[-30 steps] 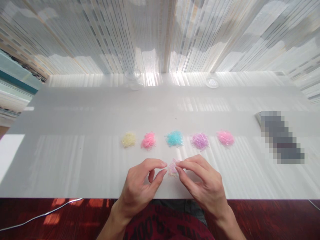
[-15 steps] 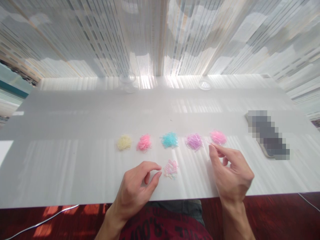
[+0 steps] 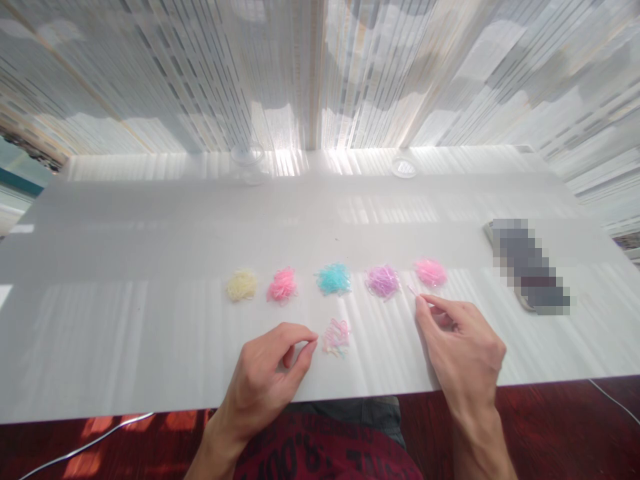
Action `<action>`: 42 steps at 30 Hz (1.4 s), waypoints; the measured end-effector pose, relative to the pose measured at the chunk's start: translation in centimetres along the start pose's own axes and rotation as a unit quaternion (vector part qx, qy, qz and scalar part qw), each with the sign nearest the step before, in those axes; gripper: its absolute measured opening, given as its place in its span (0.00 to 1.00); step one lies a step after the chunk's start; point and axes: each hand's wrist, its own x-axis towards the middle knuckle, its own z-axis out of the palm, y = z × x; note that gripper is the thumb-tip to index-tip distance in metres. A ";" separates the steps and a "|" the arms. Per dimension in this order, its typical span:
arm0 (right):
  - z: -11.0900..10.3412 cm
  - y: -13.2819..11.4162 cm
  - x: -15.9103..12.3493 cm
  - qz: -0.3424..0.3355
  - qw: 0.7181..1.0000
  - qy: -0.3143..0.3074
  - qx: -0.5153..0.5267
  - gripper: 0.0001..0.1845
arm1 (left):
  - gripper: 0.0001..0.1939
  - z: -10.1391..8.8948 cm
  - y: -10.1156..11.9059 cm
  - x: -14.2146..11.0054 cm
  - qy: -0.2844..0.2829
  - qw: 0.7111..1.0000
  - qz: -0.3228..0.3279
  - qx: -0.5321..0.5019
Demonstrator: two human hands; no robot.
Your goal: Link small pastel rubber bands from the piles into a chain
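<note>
My right hand (image 3: 463,343) pinches a thin pale-pink rubber band (image 3: 411,289), which sticks out past the fingertips just below the light pink pile (image 3: 431,273). My left hand (image 3: 275,367) has thumb and forefinger pressed together, beside a small mixed pile of rubber bands (image 3: 337,335). Whether anything is between those fingertips is too small to tell. Behind the mixed pile runs a row of sorted piles: pale yellow (image 3: 241,285), coral pink (image 3: 283,285), turquoise (image 3: 335,279), purple (image 3: 383,281) and the light pink one at the right end.
On the white table (image 3: 150,233) a blurred-out phone-like object (image 3: 527,267) lies to the right. A clear container (image 3: 249,163) and a round clear lid (image 3: 403,167) are at the back, by a striped curtain (image 3: 280,67). White cables cross the red floor.
My left thumb and forefinger have closed from a gap to a pinch. My right hand has drawn slightly back from the light pink pile, and the band in it shows more clearly.
</note>
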 end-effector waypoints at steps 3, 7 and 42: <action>-0.1 -0.1 0.1 0.004 1.000 -0.005 0.002 0.13 | 0.04 0.0 0.1 0.1 0.001 1.000 0.000 0.003; -0.2 0.0 0.1 0.014 1.000 -0.016 0.015 0.13 | 0.04 0.0 0.2 0.1 0.004 1.000 0.003 0.004; -0.5 0.1 1.6 0.067 0.996 0.034 0.051 0.14 | 0.04 0.0 0.1 0.1 -0.015 1.000 0.009 0.000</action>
